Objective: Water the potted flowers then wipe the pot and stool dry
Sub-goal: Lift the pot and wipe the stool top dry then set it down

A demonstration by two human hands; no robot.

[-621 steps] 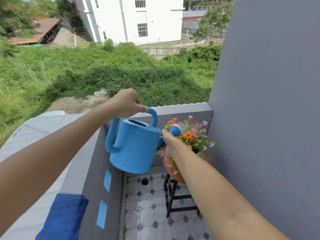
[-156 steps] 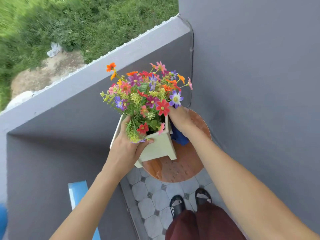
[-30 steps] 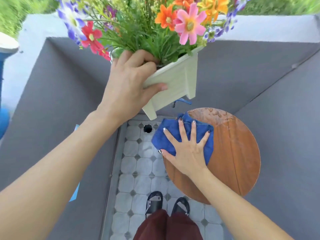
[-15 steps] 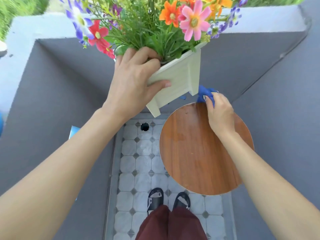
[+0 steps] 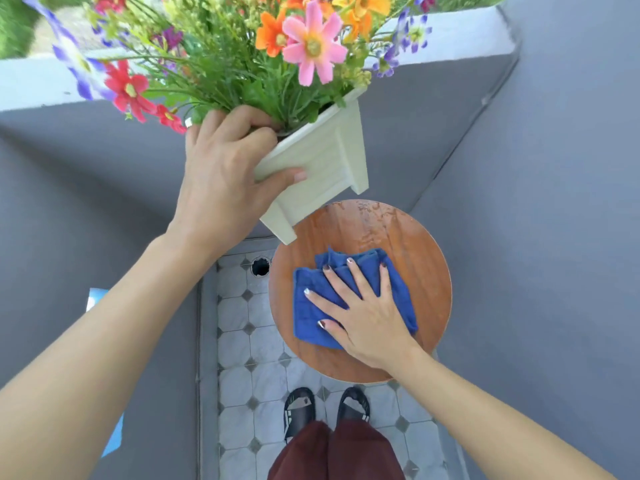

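Pot [image 5: 322,168]: tilted, gripped by left hand [image 5: 221,174] at 11 o'clock.
Cloth [image 5: 311,306]: under flat, spread right hand [image 5: 367,320] on stool [image 5: 426,271].

Colours atm: pot [image 5: 322,168] is cream/off-white w/ a faint plank-like texture. Flowers [image 5: 313,46] are a mix — pink w/ yellow centre, orange, red, purple-blue, lots of green stems. Cloth [image 5: 311,323] is solid royal blue. Stool [image 5: 426,271] top is reddish-brown wood grain, shiny wet speckles near the far edge. Floor tiles [image 5: 239,344] are pale grey octagons w/ small dark grey diamonds. Walls [image 5: 554,237] are flat grey-purple. Trousers [image 5: 332,452] maroon, sandals [image 5: 299,408] black — bits of white.
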